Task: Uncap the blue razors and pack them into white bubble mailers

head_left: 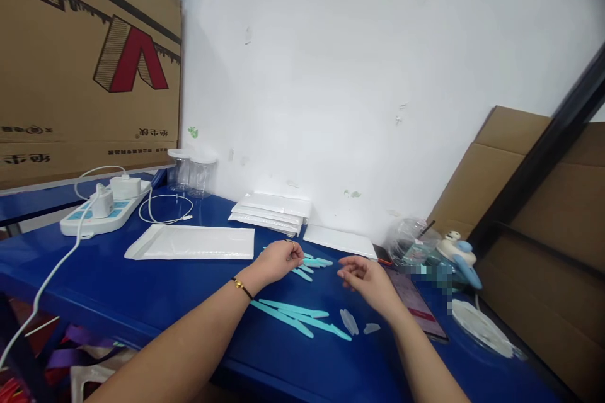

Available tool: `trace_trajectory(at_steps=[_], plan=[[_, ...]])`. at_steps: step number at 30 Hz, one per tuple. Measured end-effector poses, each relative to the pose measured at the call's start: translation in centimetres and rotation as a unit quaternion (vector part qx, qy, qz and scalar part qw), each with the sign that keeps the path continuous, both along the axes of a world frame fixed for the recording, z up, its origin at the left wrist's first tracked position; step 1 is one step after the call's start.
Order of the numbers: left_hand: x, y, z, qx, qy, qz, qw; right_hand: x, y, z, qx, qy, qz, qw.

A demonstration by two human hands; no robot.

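On the blue table (189, 289), my left hand (282, 259) is over a group of small turquoise plastic pieces (319, 262), its thumb and fingertips pinched together at their left end. Whatever lies between those fingertips is too small to make out. My right hand (363, 276) hovers to the right of that group, fingers apart and curved, holding nothing. Several longer turquoise sticks (295, 313) lie nearer the front edge. Beside them are small clear plastic pieces (348, 322) and one more clear piece (371, 328). A flat white padded packet (193, 243) lies to the left.
White packets (271, 209) are stacked by the wall, with another packet (339, 240) beside them. A power strip (101, 211) with cables and two clear jars (202, 176) stand at the left. At the right are a phone (418, 305), a round white item (482, 327) and cardboard (548, 233).
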State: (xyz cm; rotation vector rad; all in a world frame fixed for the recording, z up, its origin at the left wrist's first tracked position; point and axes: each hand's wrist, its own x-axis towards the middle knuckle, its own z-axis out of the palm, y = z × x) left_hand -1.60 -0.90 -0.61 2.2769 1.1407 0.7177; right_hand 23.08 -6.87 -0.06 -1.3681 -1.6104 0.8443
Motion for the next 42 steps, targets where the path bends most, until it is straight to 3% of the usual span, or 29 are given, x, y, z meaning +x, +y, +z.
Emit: trace_trajectory(at_steps=[3,5,8,11,13,17,21,24,29,35,42], plan=[[-0.5,0.2,0.1,0.070,0.086,0.067,0.992,1.7,-0.8,0.8,-0.040,-0.106,0.069,0.991],[-0.7,0.0,0.3,0.091,0.081,0.080,0.989,2.4,-1.3,1.2,-0.100,-0.138,0.127,0.977],[-1.0,-0.8,1.0,0.032,0.057,-0.017,0.998,2.4,-1.7,0.9,-0.163,-0.172,0.153,0.959],[-1.2,-1.7,1.6,-0.082,0.094,-0.159,0.979,2.1,-1.5,0.1,-0.159,-0.210,0.137,0.955],[-1.2,-1.9,1.7,-0.121,0.116,-0.187,0.968,2.1,-1.3,-0.3,-0.143,-0.223,0.126,0.956],[-1.0,-1.8,1.2,-0.129,0.121,-0.160,0.971,2.4,-0.9,-0.4,-0.096,-0.240,0.096,0.961],[-0.8,-1.7,0.9,-0.048,0.137,-0.120,0.982,2.2,-0.8,0.1,-0.040,-0.190,0.064,0.979],[-0.7,-1.8,1.0,-0.017,0.143,-0.116,0.983,1.9,-0.8,0.4,-0.043,-0.120,0.048,0.991],[-0.7,-2.0,1.3,-0.050,0.148,-0.126,0.980,1.5,-0.7,0.7,-0.048,-0.106,0.039,0.992],[-0.8,-1.9,1.3,-0.026,0.031,-0.100,0.994,1.3,-0.6,0.4,-0.034,-0.070,0.077,0.994],[-0.6,-1.6,0.9,-0.001,0.033,-0.075,0.997,0.7,0.0,-0.2,0.000,0.007,0.062,0.998]])
